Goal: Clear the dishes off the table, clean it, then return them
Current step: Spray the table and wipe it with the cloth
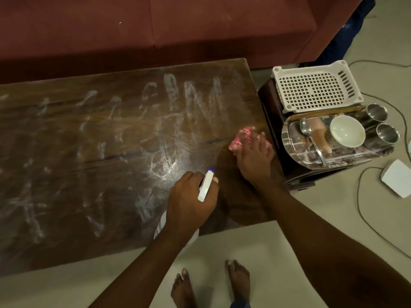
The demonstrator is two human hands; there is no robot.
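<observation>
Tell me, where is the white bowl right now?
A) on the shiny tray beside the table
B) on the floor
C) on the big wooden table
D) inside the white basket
A: the white bowl sits on the shiny tray, next to a spoon.

- Table (89, 141): dark wood with visible grain, glossy at five o'clock, dulled by whitish smears from nine to one o'clock.
- Cloth (239, 138): soft, crumpled pink-and-white fabric at the table's three o'clock edge.
- Spray bottle (205, 185): smooth white plastic with a blue nozzle tip.
- Basket (311, 90): matt white perforated plastic, at two o'clock.
- Tumblers (377, 113) and spoon (308, 132): polished steel.
- Bowl (347, 131): glossy off-white, ceramic-looking.
- Tray (295, 152): mirror-bright, reflective.
- Sofa (111, 30): matt maroon upholstery, at twelve o'clock.
</observation>
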